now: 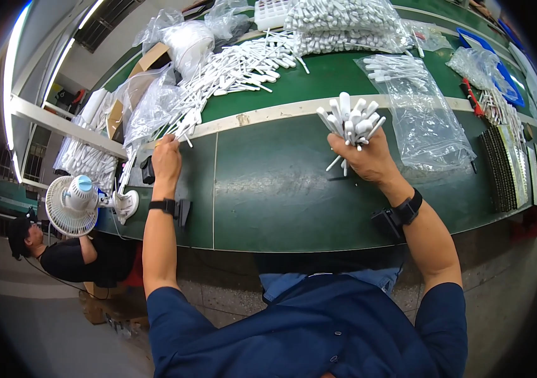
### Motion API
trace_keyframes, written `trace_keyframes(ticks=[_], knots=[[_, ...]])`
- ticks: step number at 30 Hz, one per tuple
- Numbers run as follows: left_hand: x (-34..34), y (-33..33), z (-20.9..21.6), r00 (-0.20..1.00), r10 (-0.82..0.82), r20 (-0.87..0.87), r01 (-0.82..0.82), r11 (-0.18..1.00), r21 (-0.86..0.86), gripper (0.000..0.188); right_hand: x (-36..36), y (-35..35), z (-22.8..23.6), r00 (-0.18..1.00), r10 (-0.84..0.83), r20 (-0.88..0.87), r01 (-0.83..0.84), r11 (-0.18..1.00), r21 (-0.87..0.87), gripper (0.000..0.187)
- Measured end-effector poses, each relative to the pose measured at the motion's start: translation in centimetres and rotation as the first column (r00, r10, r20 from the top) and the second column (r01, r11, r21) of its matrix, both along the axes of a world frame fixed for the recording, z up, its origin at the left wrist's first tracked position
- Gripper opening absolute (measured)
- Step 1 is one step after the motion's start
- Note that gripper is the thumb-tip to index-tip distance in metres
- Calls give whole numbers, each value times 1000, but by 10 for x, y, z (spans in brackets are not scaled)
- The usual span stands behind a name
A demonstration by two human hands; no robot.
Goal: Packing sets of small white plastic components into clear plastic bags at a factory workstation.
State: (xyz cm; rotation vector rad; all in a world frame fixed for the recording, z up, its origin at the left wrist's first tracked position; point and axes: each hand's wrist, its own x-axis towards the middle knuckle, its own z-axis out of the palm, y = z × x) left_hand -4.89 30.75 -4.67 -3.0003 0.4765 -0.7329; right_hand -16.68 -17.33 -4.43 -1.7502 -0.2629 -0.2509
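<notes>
A bundle of white plastic sticks with thick rounded ends (351, 120) stands in my right hand (372, 154), which is wrapped round it. The thick ends point up and away, and a few thin ends stick out below. At the near left tip of a loose pile of the same white sticks (234, 66), my left hand (166, 160) has its fingers pressed together. What those fingers hold, if anything, is hidden. Right of the bundle lies a clear plastic bag (426, 120) with several white sticks at its far end.
Packed bags of sticks (347, 28) lie at the back. A white fan (73, 205) is fixed at the table's left, with a person (73, 255) beyond. A cardboard box (117, 116), red-handled pliers (472, 97), a blue tray (501, 79) and dark ridged strips (498, 167) surround the green table (268, 208).
</notes>
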Motion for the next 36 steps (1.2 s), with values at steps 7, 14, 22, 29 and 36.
trace_keyframes(ticks=[7,14,22,29,36], knots=[[-64,-166,27,915,-400,-55,233,635,-736,12,-8,22,16,982,65,-177,15,909,417,24],[-98,-287,21,789,-611,60,429,479,-766,3,-7,29,14,998,-3,-67,30,911,410,25],[-107,-306,10,762,-628,160,523,450,-724,4,-9,19,14,991,-92,-97,119,938,326,22],[-110,-309,2,786,-589,190,493,408,-768,6,-6,17,11,988,-64,-142,108,937,332,22],[-98,-282,-10,771,-617,160,544,506,-670,8,-8,24,-2,999,-54,-1,53,980,191,21]])
